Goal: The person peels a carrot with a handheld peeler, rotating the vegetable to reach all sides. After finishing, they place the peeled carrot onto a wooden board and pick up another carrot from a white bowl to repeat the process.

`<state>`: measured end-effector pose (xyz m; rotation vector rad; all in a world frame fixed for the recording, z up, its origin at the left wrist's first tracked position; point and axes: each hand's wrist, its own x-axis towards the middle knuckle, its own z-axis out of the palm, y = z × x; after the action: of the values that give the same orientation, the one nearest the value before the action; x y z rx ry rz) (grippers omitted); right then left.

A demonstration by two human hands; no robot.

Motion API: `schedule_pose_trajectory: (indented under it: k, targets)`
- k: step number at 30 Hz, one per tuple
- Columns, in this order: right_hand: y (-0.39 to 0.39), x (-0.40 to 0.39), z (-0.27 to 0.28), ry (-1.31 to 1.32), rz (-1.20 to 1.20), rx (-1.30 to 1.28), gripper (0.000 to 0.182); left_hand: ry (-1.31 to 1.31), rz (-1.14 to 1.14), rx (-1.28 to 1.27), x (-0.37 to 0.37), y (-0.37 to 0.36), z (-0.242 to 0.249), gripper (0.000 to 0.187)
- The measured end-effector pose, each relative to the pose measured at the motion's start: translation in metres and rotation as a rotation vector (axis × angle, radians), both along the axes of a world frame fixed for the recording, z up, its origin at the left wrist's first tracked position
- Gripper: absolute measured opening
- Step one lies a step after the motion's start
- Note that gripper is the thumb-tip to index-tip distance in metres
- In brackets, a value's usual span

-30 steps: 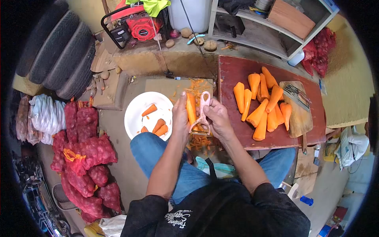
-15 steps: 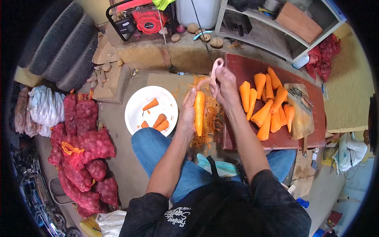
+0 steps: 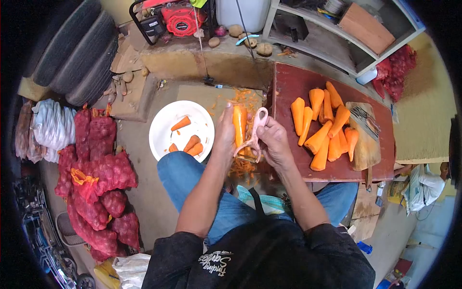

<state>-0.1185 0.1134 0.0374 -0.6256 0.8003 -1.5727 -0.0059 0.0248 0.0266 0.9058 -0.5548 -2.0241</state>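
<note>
Gripped lengthwise in the left hand [image 3: 223, 137], a carrot [image 3: 239, 125] stands with its long axis running away from the person, blunt end pointing toward the cardboard sheet [image 3: 202, 98] ahead, above the lap. Thumb and fingers of that hand wrap closed around the carrot's left side. Closed round the handle of a pink Y-shaped peeler [image 3: 253, 132], the right hand [image 3: 274, 142] sets the blade end low against the carrot, near the person.

Going by size: three black tyres [image 3: 72, 58] lean stacked at the far left. Below them lies a heap of red mesh sacks [image 3: 98, 188]; their number cannot be told apart. A dark red board [image 3: 298, 86] on the right carries about ten peeled carrots [image 3: 325, 127] in a loose pile, plus one wooden chopping board [image 3: 368, 144] with a dark utensil lying on it. A red generator [image 3: 175, 19] sits at the top; its lettering is too small to read. One white plate [image 3: 166, 127] left of the hands holds four carrot ends [image 3: 190, 142]. Orange peelings [image 3: 243, 166] are scattered under the hands and over the cardboard.

White script is printed on the person's dark apron [image 3: 216, 262]; it cannot be read with certainty.
</note>
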Motion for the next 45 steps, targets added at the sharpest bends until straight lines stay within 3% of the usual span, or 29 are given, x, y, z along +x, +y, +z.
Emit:
schedule_pose_trajectory:
  k: [14, 20, 22, 25, 33, 37, 40, 45]
  targets:
    - [-0.11, -0.058, -0.026, 0.014, -0.267, -0.035, 0.016, -0.034, -0.095, -0.065, 0.004, 0.003, 0.001, 0.041]
    - [-0.053, -0.05, 0.001, 0.032, -0.202, -0.033, 0.013, -0.026, 0.048, -0.088, 0.004, -0.01, -0.019, 0.037]
    - [-0.019, -0.032, 0.013, -0.052, -0.094, -0.019, 0.017, -0.018, 0.07, -0.07, 0.004, -0.011, -0.02, 0.036]
    - [0.005, -0.006, 0.009, 0.028, -0.048, 0.048, 0.027, 0.001, 0.078, -0.052, 0.001, -0.009, -0.012, 0.035]
    - [-0.037, 0.003, 0.001, -0.072, 0.053, 0.011, 0.03, 0.133, 0.062, -0.126, 0.011, -0.009, -0.001, 0.031]
    - [-0.04, 0.003, 0.006, -0.053, 0.181, -0.022, 0.029, 0.194, 0.152, -0.04, 0.009, -0.015, -0.005, 0.036]
    - [-0.031, 0.006, 0.004, -0.138, 0.134, -0.015, 0.029, 0.292, 0.035, 0.14, 0.015, -0.016, -0.009, 0.044]
    - [-0.017, 0.01, 0.01, -0.157, 0.038, 0.017, 0.039, 0.376, -0.019, 0.188, 0.016, -0.013, -0.013, 0.049]
